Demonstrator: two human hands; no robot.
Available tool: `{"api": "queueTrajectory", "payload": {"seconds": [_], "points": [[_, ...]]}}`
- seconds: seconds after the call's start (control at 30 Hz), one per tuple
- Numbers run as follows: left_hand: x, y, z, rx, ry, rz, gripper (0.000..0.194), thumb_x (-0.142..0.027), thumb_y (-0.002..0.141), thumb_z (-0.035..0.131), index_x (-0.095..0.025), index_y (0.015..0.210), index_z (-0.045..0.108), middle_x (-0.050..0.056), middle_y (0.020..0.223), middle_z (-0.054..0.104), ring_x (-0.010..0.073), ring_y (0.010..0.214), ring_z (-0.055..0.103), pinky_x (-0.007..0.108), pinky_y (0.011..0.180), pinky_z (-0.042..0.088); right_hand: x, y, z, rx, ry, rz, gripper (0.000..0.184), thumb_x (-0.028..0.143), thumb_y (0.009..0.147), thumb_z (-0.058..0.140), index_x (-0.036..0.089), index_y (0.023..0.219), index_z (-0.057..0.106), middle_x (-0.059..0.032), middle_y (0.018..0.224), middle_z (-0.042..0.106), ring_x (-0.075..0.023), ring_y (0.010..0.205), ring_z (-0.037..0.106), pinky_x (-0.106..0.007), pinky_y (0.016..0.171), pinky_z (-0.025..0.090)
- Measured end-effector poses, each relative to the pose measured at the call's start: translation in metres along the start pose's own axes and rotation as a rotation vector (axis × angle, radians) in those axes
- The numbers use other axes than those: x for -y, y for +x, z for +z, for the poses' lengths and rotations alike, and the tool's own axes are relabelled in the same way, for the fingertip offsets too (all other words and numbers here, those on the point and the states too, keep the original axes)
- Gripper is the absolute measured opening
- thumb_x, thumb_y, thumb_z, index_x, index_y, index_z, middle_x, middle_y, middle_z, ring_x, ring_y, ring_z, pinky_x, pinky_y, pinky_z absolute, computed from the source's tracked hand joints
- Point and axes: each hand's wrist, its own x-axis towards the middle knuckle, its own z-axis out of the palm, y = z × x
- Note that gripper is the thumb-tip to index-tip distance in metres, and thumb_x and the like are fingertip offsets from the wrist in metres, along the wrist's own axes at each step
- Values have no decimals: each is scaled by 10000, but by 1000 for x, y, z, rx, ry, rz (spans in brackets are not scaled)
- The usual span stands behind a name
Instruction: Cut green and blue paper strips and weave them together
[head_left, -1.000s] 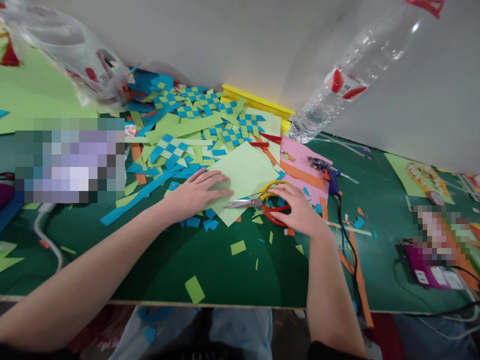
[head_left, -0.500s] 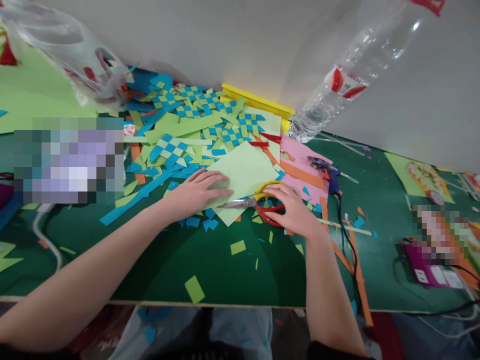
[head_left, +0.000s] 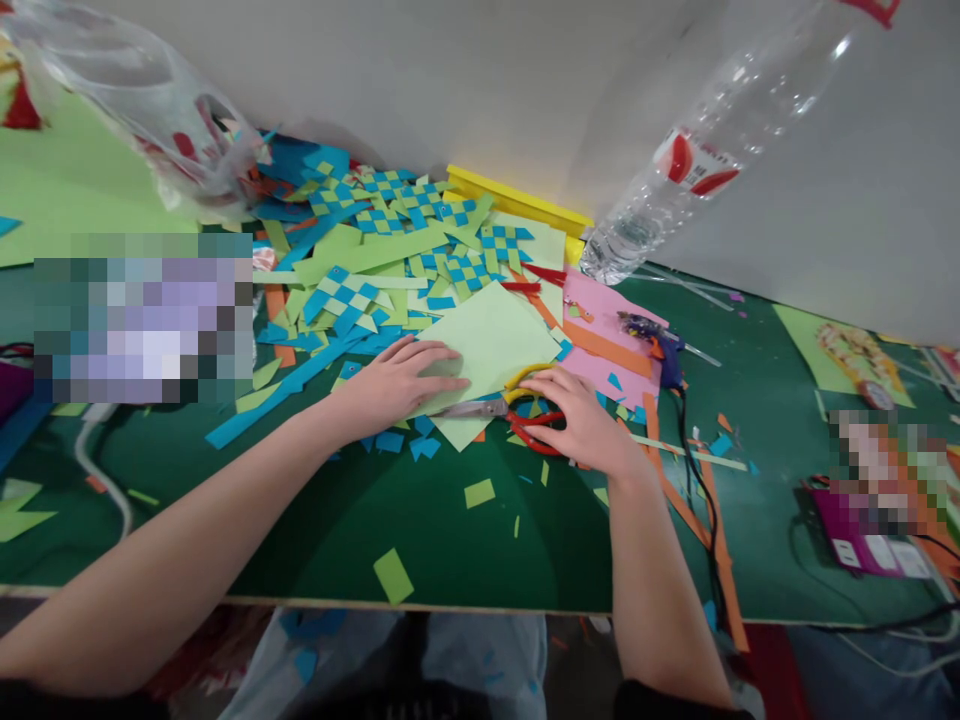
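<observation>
Two bare hands are at your work: your left hand (head_left: 397, 385) lies palm down with its fingers spread, fingertips on the left side of the pale green sheet (head_left: 499, 335). Your right hand (head_left: 585, 415), at the sheet's four o'clock, has its fingers curled and holds the scissors (head_left: 491, 408) by their yellow and red handles; you cannot tell exactly which fingers sit in the loops. The blades point to nine o'clock, over the lower part of the sheet, tips near your left hand.

Taking the sheet as your clock centre, it sits cornerwise on the green table (head_left: 322, 540). From ten to twelve o'clock you have a heap of blue-and-green woven paper pieces (head_left: 341, 297), mixed with loose strips. Farther out at ten is a clear plastic bag (head_left: 142, 90). At one o'clock, by the wall, runs a yellow strip (head_left: 517, 203), with a clear bottle (head_left: 660, 195) tilted beyond it toward two. Pink paper (head_left: 622, 365) lies at three, crossed by an orange strip (head_left: 600, 345), the blue glue gun (head_left: 667, 360) at its right edge. Green scraps (head_left: 480, 493) lie around six.
</observation>
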Motion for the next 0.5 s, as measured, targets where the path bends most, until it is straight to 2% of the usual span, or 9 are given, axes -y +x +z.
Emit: {"api": "queueTrajectory", "payload": {"seconds": [0.17,0.33,0.5], "points": [[-1,0,-1,25,21,-3,456,-150,970,417,-372,1356,514,23,1494,406,228,1423,285,480,1178,207,4,1,1,-4,-11,11,431,336,815,676,295,1226,555,-68,1252,549,-297,1233,481,-533,1064,379],[-2,0,-2,-1,12,-2,470,-121,948,450,-364,1342,529,30,1483,423,245,1413,316,494,1179,211,7,2,2,8,-8,-7,422,337,822,672,283,1221,547,-75,1256,544,-294,1226,479,-521,1051,384],[-12,3,-1,-43,68,-25,469,-95,936,456,-360,1309,559,37,1440,482,254,1409,331,547,1189,152,2,-1,-1,15,16,12,423,337,805,680,290,1204,546,-76,1258,540,-296,1232,487,-526,1049,393]]}}
